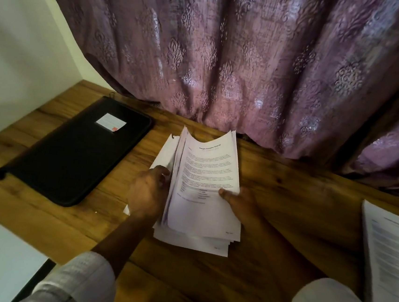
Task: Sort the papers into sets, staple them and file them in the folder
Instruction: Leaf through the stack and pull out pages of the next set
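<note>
**Papers (204, 188) held at both edges**

The left hand (147, 192) curls its fingers into the left edge of the papers. The right hand (239, 203) grips the right edge, thumb on the top printed sheet. The papers sit mid-worktop (288, 183), far end curling up. A closed black folder (76, 151) lies to their left, and another pile of sheets (390, 254) lies far right.

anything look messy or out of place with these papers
Yes: the paper stack held by the left hand and right hand is ragged. Its sheets are fanned apart on the left, the near edges are stepped and the far corners curl. The black folder lies closed and looks fine.
</note>
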